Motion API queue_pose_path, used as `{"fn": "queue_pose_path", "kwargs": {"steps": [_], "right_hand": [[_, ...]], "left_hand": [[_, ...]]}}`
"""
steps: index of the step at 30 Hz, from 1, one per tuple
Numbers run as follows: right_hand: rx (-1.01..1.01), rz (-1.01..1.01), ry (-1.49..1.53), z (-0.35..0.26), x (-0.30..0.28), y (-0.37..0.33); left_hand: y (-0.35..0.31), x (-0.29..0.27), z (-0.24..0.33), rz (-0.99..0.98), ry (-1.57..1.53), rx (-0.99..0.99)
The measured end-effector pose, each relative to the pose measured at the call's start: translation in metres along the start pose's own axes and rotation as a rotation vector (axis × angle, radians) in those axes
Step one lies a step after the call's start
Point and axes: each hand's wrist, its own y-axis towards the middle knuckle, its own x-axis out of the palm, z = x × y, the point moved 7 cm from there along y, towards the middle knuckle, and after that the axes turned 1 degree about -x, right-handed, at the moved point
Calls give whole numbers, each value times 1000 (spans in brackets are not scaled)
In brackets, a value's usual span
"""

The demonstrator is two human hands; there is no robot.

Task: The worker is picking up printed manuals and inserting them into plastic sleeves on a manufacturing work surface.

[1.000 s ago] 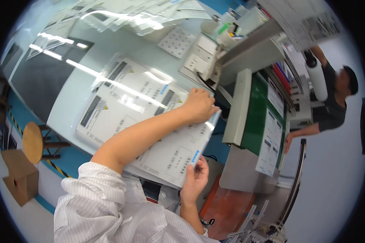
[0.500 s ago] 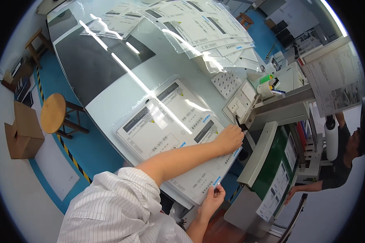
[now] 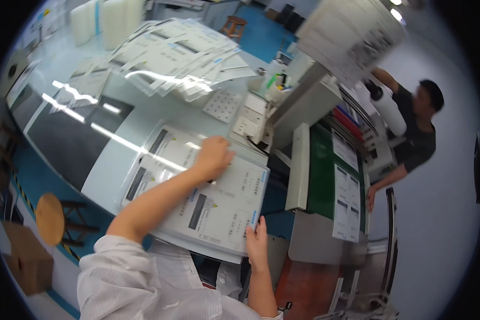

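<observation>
A stack of clear, printed plastic sheets point(image 3: 226, 194) with black, yellow and blue marks lies at the table's near right corner. My left hand point(image 3: 214, 158) is over the stack's upper part, fingers curled and somewhat blurred; whatever is under them is hidden. At the stack's lower right edge, my right hand point(image 3: 257, 245) has its thumb and fingers about the sheet's border. My left forearm crosses the sheets and covers part of the print.
More printed sheets point(image 3: 181, 50) fan out on the far table. A socket box point(image 3: 248, 122) and a pen holder point(image 3: 274, 92) stand right of the stack. Beyond is a green conveyor belt point(image 3: 321, 160) carrying sheets; a person point(image 3: 418, 128) in dark clothing reaches toward it. A stool point(image 3: 49, 213) stands left.
The view has swung rightward, so the table appears further left. My left hand has moved from the stack's right edge inward across it. My right hand has shifted up along the edge.
</observation>
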Motion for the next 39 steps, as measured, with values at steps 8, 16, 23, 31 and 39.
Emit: {"fn": "queue_pose_path", "kwargs": {"steps": [8, 16, 23, 31, 39], "right_hand": [[-8, 70, -375, -8, 5, 2], [103, 44, -346, -15, 9, 4], [30, -65, -479, -11, 9, 11], [-236, 260, -219, -90, -115, 44], [131, 781, -1106, -58, -304, 92]], "left_hand": [[-86, -150, -180, -19, 166, -465], [-105, -144, -160, -41, -107, -360], [-105, -145, -150, -102, 1, -293], [-103, -145, -142, -122, 282, -173], [-99, -148, -132, -34, 362, -134]]}}
